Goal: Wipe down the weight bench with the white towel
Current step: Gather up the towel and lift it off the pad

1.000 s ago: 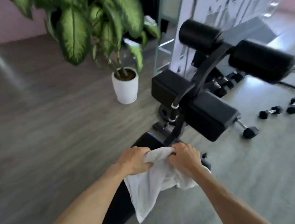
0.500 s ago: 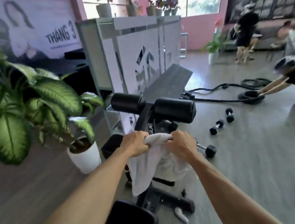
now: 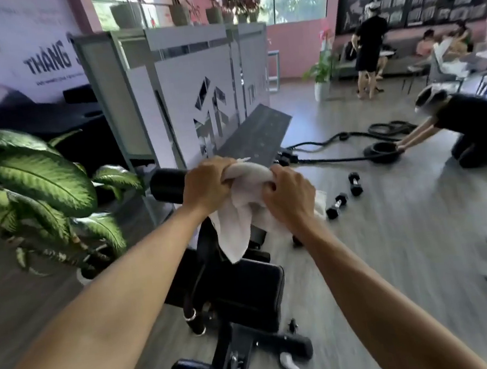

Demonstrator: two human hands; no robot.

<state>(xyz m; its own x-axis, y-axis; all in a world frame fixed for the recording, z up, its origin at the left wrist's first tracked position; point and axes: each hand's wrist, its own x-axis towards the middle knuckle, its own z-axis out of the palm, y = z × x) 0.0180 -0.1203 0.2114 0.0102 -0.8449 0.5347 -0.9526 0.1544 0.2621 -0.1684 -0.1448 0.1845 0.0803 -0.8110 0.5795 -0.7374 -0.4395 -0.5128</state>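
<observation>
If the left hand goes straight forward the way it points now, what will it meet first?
Probably the black foam roller of the bench: the left hand grips the white towel right at its inner end. Beyond stands the white partition, though depth is unclear.

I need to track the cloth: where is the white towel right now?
In the head view, centre frame, the white towel is gripped between the left hand and right hand, draped over the bench's black foam roller.

The white towel (image 3: 240, 203) and both hands hide the bench's right roller pad.
</observation>
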